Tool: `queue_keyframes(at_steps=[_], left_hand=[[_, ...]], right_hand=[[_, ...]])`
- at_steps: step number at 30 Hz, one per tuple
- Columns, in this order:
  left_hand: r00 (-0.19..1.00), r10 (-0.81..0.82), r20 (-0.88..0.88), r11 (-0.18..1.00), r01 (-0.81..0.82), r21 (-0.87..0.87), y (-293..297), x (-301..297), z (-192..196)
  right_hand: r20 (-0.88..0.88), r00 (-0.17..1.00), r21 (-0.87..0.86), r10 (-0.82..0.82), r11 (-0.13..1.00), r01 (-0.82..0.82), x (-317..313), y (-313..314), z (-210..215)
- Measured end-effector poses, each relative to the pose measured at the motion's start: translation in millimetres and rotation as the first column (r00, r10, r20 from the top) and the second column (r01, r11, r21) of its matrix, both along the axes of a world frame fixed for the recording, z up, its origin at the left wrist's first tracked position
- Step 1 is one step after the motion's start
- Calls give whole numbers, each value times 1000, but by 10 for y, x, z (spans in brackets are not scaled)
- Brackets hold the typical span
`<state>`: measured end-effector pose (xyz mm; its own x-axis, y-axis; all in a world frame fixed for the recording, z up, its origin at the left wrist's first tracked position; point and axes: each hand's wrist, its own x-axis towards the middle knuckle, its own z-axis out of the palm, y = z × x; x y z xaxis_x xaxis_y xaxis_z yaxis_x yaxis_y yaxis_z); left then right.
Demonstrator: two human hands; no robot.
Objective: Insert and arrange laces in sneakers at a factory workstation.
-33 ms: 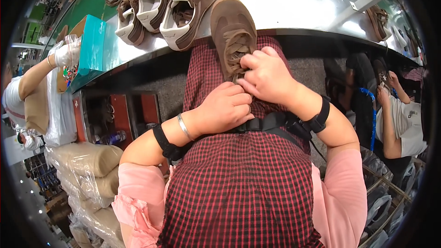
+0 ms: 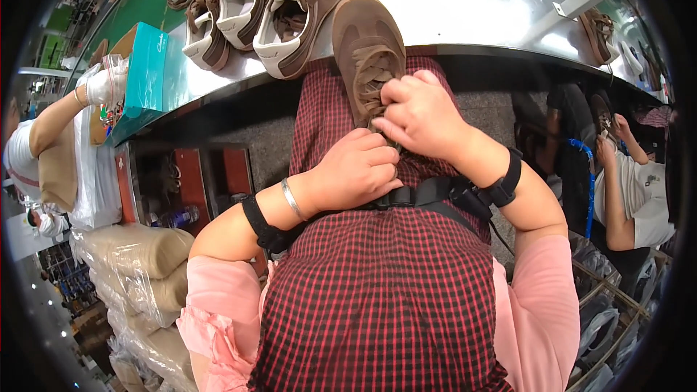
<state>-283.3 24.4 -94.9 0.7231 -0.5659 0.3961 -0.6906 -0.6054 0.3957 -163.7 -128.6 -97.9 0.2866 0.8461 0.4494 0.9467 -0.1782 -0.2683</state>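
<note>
A brown lace-up sneaker point(image 2: 368, 29) rests across my lap with its toe against the metal bench edge. Its brown shoelace point(image 2: 377, 69) criss-crosses the front, and my hands hide the collar and heel. My right hand point(image 2: 421, 117) is closed at the top eyelets, thumb and fingers pinching the lace. Beside it, my left hand point(image 2: 361, 167) is curled shut at the near end of the shoe; what its fingers grip is hidden.
Several brown sneakers with white linings point(image 2: 290, 29) stand on the metal bench point(image 2: 450, 7). Left are a teal box point(image 2: 149, 65), a co-worker's gloved hand point(image 2: 107, 87) and plastic-wrapped tan bundles point(image 2: 145, 254). On the right, another person point(image 2: 632, 189) handles a shoe beside a metal bar point(image 2: 573, 7).
My right hand has shifted up very slightly over the lacing. My left hand and the sneaker stay almost where they were.
</note>
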Motion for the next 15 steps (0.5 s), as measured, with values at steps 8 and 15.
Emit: queue_keyframes(at_steps=[8,15], left_hand=[[995,-29,-100,999,26,-37,11,56,-68],[993,-6,-116,999,1,-45,54,109,-298]], right_hand=[[203,979,-275,-35,957,91,-139,110,3],[426,902,-253,-63,949,187,-120,226,-234]])
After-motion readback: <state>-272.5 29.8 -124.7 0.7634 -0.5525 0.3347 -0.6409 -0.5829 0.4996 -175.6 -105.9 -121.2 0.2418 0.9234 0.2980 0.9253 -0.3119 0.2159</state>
